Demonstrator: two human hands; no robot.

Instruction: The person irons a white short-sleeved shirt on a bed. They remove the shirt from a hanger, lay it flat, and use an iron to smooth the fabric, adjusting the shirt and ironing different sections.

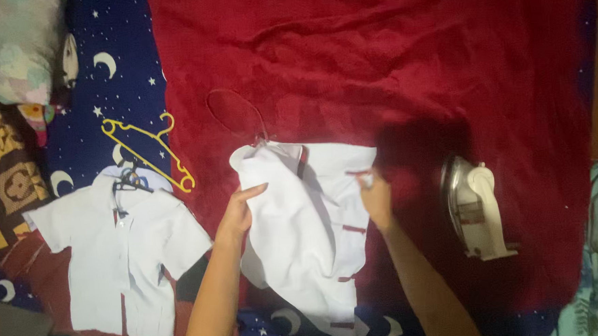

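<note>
Gripping white shirt (309, 229) on red blanket (388, 54): left hand (238, 212), right hand (375, 198); iron (477, 206) nearby.

Red hanger (236, 113) hook hidden under white shirt (309, 229); pillow (9, 47) cut off at edge.

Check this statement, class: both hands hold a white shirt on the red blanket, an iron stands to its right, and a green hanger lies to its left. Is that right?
One detail is wrong: the hanger is yellow, not green, as the head view shows. The rest holds: left hand and right hand hold the white shirt on the red blanket, and the iron stands to its right.
</note>
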